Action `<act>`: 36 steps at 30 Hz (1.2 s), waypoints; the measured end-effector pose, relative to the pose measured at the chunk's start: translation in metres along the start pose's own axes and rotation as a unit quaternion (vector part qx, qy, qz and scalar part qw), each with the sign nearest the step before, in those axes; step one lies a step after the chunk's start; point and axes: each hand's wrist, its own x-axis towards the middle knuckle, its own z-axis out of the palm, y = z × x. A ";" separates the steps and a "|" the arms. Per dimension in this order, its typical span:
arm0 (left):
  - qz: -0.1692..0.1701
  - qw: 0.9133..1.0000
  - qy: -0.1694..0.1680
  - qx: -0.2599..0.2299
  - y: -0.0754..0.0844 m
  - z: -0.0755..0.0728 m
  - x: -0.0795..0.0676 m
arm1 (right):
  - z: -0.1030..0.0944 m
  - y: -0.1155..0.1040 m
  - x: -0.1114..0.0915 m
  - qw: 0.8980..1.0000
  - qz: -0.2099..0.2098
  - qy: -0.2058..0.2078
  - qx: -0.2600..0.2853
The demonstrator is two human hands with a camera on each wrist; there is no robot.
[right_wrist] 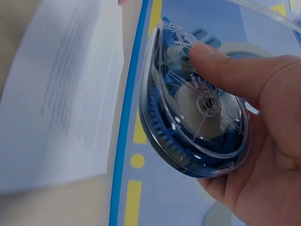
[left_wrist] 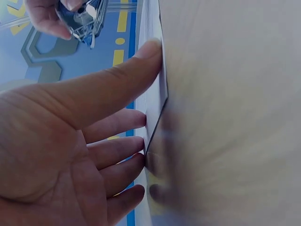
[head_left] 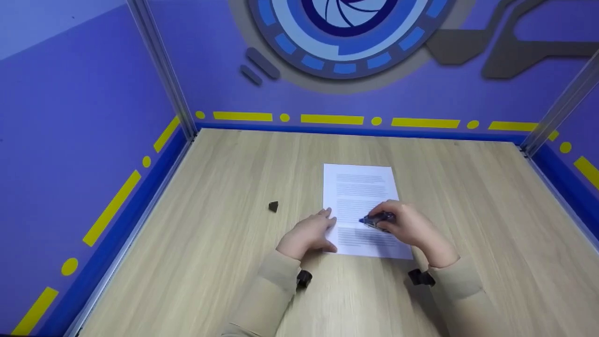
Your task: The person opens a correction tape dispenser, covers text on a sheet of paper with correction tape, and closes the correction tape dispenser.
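A printed sheet of paper (head_left: 360,187) lies on the table, covered in lines of text. My left hand (head_left: 310,234) rests at its lower left edge, thumb and fingers extended; in the left wrist view the thumb (left_wrist: 117,82) touches the sheet near a corner. Between thumb and fingers, my right hand (head_left: 412,227) grips a correction tape dispenser (head_left: 381,220) above the sheet's right half. The right wrist view shows its clear and blue case (right_wrist: 197,108), with the thumb on its side and the tip apart from the paper.
A small dark piece (head_left: 273,206) lies on the wooden table (head_left: 224,187), left of the sheet. Purple-blue panels (head_left: 210,93) with yellow marks stand along the back and sides. Dark wrist mounts (head_left: 304,279) hang under both sleeves.
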 end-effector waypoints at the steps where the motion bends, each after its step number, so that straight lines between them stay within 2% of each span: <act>1: 0.000 1.000 -0.001 0.002 0.000 0.000 0.000 | 0.002 -0.001 0.000 1.000 -0.007 0.001 -0.005; 7: 0.001 1.000 -0.011 0.007 0.002 0.000 0.000 | 0.017 -0.011 0.003 0.998 -0.054 0.006 -0.045; 13: 0.002 1.000 -0.012 -0.004 0.001 -0.001 0.000 | 0.032 -0.020 0.005 0.990 -0.095 0.009 -0.100; 22: 0.001 1.000 -0.012 -0.017 -0.001 0.000 0.000 | 0.051 -0.027 0.006 0.982 -0.135 0.020 -0.127; 29: -0.004 1.000 -0.015 -0.017 -0.001 -0.001 -0.001 | 0.055 -0.031 0.006 0.978 -0.141 0.026 -0.150; 36: 0.003 1.000 -0.013 -0.018 -0.001 -0.003 -0.002 | 0.054 -0.033 0.005 0.978 -0.131 0.021 -0.159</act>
